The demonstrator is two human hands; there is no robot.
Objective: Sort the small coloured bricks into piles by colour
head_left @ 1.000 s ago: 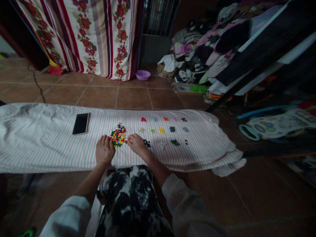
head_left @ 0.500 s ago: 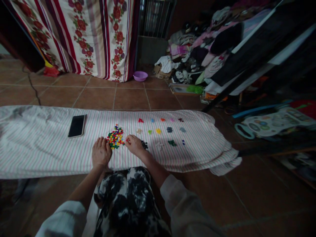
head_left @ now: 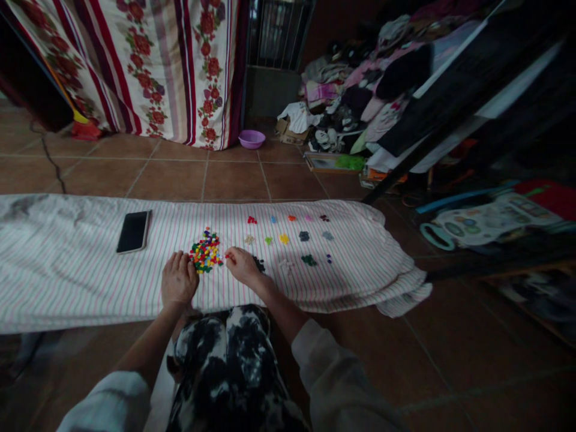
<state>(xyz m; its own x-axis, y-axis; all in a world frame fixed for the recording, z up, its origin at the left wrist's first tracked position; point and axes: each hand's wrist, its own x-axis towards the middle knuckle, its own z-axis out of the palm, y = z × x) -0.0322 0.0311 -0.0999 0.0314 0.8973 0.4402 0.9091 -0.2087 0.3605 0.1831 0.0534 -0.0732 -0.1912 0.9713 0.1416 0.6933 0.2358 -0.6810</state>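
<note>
A mixed pile of small coloured pieces (head_left: 206,252) lies on the striped cloth in front of me. My left hand (head_left: 179,279) rests palm down at the pile's left edge, fingers laid out and holding nothing. Just right of the pile, my right hand (head_left: 242,265) is closed in a pinch, with a small red piece (head_left: 227,256) at its fingertips. Black pieces (head_left: 259,263) are partly hidden behind that hand. Farther right sit little one-colour groups, among them yellow pieces (head_left: 283,239), dark green pieces (head_left: 309,260) and red pieces (head_left: 252,220).
The striped cloth (head_left: 67,264) covers a long low surface across my knees. A phone (head_left: 134,231) lies on its left part. Beyond, on the tiled floor, are a purple basin (head_left: 252,139), a floral curtain (head_left: 164,72) and a heap of clothes (head_left: 355,90).
The whole view has shifted slightly, so everything appears a little farther left. Both hands keep nearly the same places beside the pile, and the right still pinches the red piece.
</note>
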